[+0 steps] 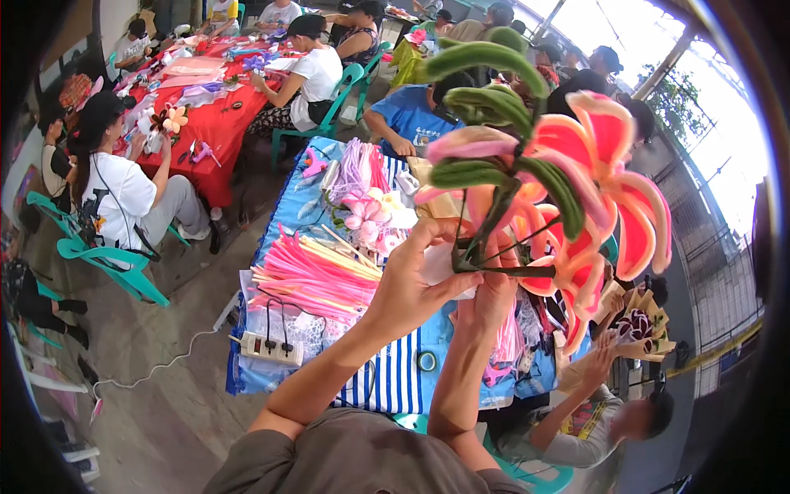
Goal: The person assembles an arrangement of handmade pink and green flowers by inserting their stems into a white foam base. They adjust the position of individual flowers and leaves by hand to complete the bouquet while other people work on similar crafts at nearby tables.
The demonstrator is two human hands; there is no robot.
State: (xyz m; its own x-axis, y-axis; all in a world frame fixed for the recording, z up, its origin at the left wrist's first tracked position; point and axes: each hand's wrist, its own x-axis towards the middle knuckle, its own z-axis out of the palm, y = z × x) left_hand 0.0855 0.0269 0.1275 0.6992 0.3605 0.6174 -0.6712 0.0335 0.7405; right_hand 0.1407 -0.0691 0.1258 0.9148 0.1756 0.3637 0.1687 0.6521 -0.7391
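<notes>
Head view: the left hand [415, 267] pinches a white piece [442, 265] between thumb and fingers at the stem base, while the right hand [492, 284] closes around the same base, its fingertips partly hidden. The flower bunch [609, 193] rises from the 2 hands, held above the right side of the surface [401, 380]. Its fuzzy petals are red-pink with pale, peach-coloured edges; thick, looped leaves [485, 62] in olive green curl over the top, and thin dark stems splay below.

On the surface, under blue and striped cloth, are a tape roll [426, 361], a white power strip [271, 350] with 2 black plugs, and a heap of pink and yellow fuzzy sticks [317, 276]. Beyond them lie pale pink flowers [366, 214] and a pink glue gun [313, 163].

Across the surface, a person in a blue shirt [403, 115] leans in; the shirt bears small white lettering. Farther left, people sit around a red-covered surface [226, 132].
</notes>
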